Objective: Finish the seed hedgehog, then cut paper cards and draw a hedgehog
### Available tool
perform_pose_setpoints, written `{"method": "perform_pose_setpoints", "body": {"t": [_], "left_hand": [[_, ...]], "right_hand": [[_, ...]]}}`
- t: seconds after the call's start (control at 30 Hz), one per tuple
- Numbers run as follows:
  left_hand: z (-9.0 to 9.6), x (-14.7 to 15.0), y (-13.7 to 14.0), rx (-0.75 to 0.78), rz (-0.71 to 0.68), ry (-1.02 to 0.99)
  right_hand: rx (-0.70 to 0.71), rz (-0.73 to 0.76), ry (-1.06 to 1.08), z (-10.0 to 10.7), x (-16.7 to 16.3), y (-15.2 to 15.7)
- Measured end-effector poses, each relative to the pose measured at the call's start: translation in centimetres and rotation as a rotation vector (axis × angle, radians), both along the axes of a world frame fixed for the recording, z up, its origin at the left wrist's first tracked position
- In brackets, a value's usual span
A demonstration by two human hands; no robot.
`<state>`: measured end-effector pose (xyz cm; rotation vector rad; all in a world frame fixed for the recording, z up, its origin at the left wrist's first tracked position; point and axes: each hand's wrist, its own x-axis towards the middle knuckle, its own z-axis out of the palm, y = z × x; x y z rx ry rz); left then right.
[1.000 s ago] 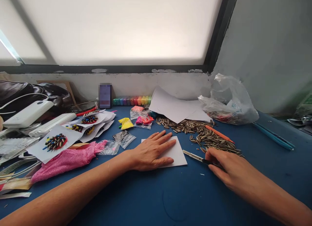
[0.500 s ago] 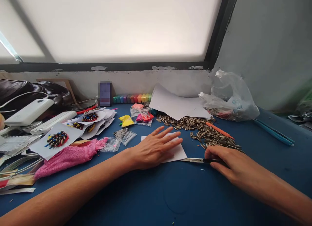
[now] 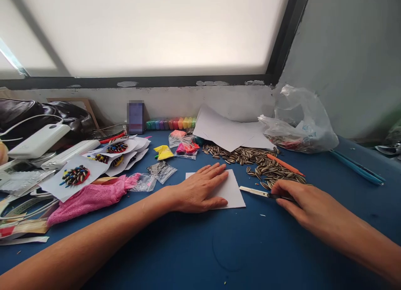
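Note:
My left hand (image 3: 205, 189) lies flat on a small white sheet of paper (image 3: 233, 194), fingers stretched out and pressing it to the blue table. Closed around the dark handle of a slim utility knife (image 3: 255, 192) is my right hand (image 3: 297, 200). The knife's pale metal end points left, close to the right edge of the paper. Just beyond my right hand lies a pile of striped sunflower seeds (image 3: 266, 171), with an orange pen-like stick (image 3: 285, 165) resting on it.
White sheets (image 3: 228, 131) and a plastic bag (image 3: 307, 131) stand behind the seeds. Small clay packets (image 3: 163, 152) lie left of centre. Seed-decorated papers (image 3: 75, 177), a pink cloth (image 3: 90, 200) and white power banks (image 3: 39, 142) crowd the left. A blue pen-like item (image 3: 359, 168) lies right.
My right hand has drawn the knife slightly up and right, off the paper's edge. My left hand has settled flatter, its fingers closer together.

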<state>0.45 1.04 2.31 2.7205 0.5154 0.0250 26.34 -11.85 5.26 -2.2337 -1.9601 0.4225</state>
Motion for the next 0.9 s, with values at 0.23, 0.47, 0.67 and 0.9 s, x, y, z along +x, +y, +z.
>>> {"method": "perform_pose_setpoints", "body": {"t": [0.23,0.47,0.67,0.9], "left_hand": [[-0.7,0.0,0.6,0.029,0.085,0.004],[-1.3,-0.1,0.6,0.047,0.063,-0.016],[-1.2,-0.1,0.5,0.074,0.061,0.004],[-1.1,0.0,0.1,0.111,0.029,0.036]], "right_hand": [[0.046,-0.128,-0.081,0.0,-1.9,1.0],[0.046,-0.165,-0.092,0.1,-2.9,1.3],[0.04,-0.175,-0.125,0.3,-3.1,1.2],[0.071,-0.12,-0.117,-0.2,-3.1,1.1]]}}
